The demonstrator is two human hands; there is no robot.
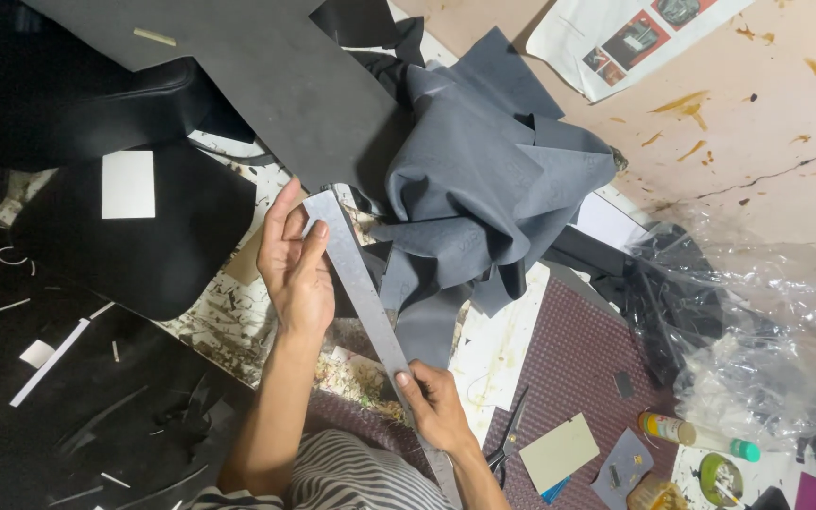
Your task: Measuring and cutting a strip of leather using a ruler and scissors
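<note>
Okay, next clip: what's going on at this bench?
A person holds a long metal ruler with both hands over a cluttered workbench. The left hand grips its upper end beside a large black sheet; the right hand pinches it lower down. A crumpled heap of grey leather-like material lies just beyond the ruler. Scissors and a glue bottle lie at lower right.

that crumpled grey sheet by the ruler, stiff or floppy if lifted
Probably floppy: the grey sheet lies bunched in soft folds and drapes over the clutter. Likely light, and it would slump rather than hold shape, unlike the straight metal ruler.
</note>
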